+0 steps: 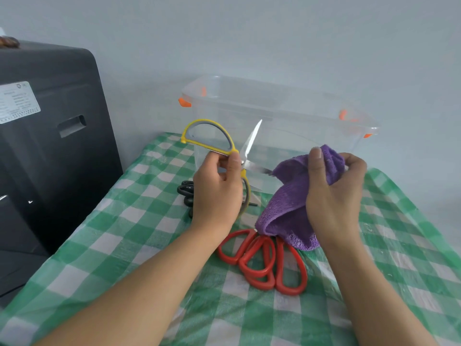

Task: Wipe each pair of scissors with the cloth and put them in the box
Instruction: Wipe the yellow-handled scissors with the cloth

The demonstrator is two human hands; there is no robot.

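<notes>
My left hand [217, 193] grips yellow-handled scissors [212, 141] by the handles, held up with the blades spread open; one blade points up, the other runs right into the purple cloth [289, 203]. My right hand [334, 193] holds that cloth bunched, with its lower part hanging over the table. Two pairs of red-handled scissors [264, 260] lie on the table under the cloth, their blades hidden. Black-handled scissors [185, 191] lie behind my left hand, partly hidden. The clear plastic box [282, 113] with orange clips stands open at the back.
A green and white checked tablecloth [139, 245] covers the table. A large black case [50, 136] stands close on the left beside the table edge. A pale wall is right behind the box.
</notes>
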